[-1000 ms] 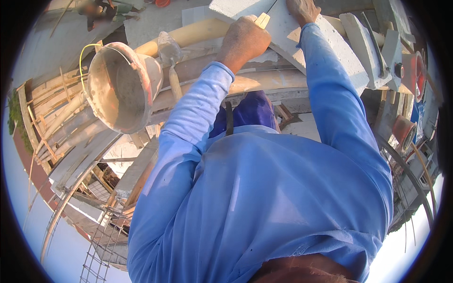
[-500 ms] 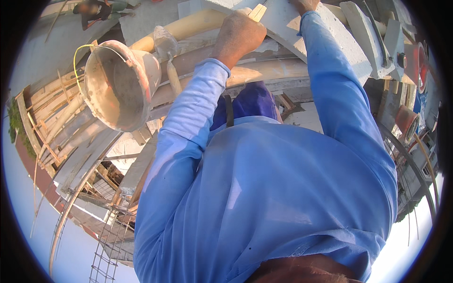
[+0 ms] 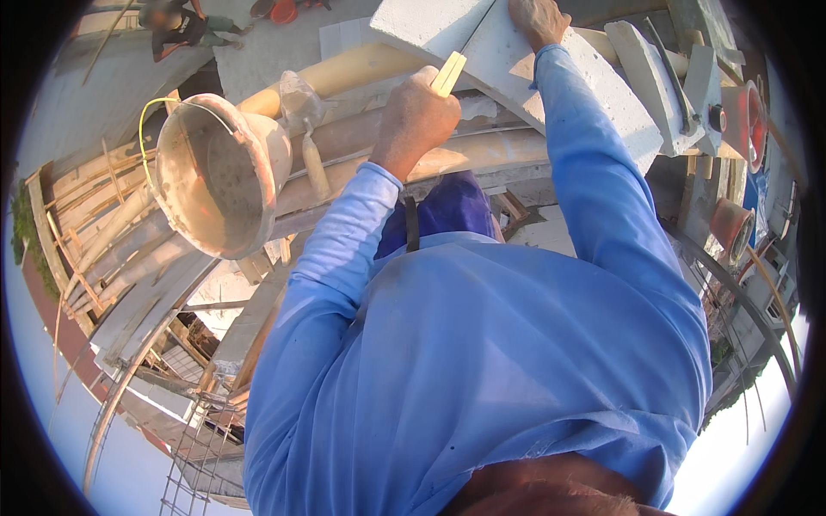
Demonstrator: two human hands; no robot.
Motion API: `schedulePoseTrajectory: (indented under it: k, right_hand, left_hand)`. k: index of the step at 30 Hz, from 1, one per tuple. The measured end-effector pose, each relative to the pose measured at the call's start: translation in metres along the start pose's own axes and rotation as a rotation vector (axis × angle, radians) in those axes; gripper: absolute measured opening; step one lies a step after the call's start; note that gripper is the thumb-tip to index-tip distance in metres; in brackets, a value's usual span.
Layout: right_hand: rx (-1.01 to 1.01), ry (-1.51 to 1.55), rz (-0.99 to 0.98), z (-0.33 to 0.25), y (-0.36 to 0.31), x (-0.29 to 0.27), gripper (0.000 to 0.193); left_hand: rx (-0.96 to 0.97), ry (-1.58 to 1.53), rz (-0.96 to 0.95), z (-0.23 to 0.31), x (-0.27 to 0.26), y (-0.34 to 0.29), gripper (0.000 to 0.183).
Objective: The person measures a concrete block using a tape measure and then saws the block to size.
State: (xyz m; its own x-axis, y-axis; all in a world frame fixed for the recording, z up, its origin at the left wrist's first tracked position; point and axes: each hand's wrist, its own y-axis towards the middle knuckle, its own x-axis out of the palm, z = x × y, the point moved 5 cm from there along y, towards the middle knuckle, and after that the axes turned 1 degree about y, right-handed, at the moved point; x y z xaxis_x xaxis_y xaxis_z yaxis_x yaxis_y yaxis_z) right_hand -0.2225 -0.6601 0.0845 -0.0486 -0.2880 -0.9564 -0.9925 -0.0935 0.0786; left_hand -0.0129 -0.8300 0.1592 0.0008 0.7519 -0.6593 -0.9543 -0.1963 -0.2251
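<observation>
My left hand (image 3: 415, 120) is closed round the pale yellow handle of what looks like a handsaw (image 3: 448, 74). From the handle a thin dark line, apparently the blade seen edge-on, runs across a white lightweight concrete block (image 3: 594, 107). My right hand (image 3: 538, 21) rests on top of this block, right of the line, its fingers partly spread and close to the upper edge of the picture. Left of my left hand lies a mortar-smeared trowel (image 3: 315, 168), handle toward me. A dirty bucket (image 3: 215, 176) with a yellow wire handle stands further left, greyish mortar inside.
Light round poles (image 3: 370, 64) run beneath the block. More white slabs (image 3: 650, 82) lean at the right, near a red-rimmed bucket (image 3: 747, 125). Rebar (image 3: 202, 456) and timber frames (image 3: 86, 241) lie to the left. Another person (image 3: 181, 30) is at the far left.
My left hand has drawn back toward me with the handle, and more of the dark line shows. The whole view has shifted slightly, so more of my right hand is visible on the block.
</observation>
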Motion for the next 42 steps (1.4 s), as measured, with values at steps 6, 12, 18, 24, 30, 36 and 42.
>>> schedulePoseTrajectory:
  k: [6,12,18,24,30,36,42]
  right_hand:
    - [-0.008,0.006,-0.017,0.005,0.005,-0.015,0.036]
    - [0.016,-0.025,0.029,0.019,-0.002,0.006,0.033]
    - [0.052,0.029,-0.112,0.010,0.013,0.019,0.056]
    - [0.114,0.049,-0.129,0.021,0.005,0.004,0.055]
    - [0.119,0.070,-0.131,0.012,0.003,0.007,0.054]
    - [0.083,0.097,-0.203,0.004,0.009,-0.007,0.053]
    - [-0.139,-0.018,0.232,0.028,-0.002,0.014,0.034]
  left_hand:
    - [-0.051,-0.047,-0.040,-0.013,-0.014,-0.056,0.010]
    - [0.032,0.112,-0.057,-0.018,-0.050,-0.154,0.032]
    - [-0.026,0.033,-0.159,0.044,0.001,0.055,0.025]
    - [-0.137,-0.070,-0.058,-0.004,-0.041,-0.110,0.010]
    - [-0.051,0.063,-0.047,0.002,-0.010,-0.050,0.017]
    - [-0.095,0.004,-0.119,0.030,0.011,0.049,0.025]
    - [-0.159,-0.163,-0.018,-0.013,-0.045,-0.138,0.006]
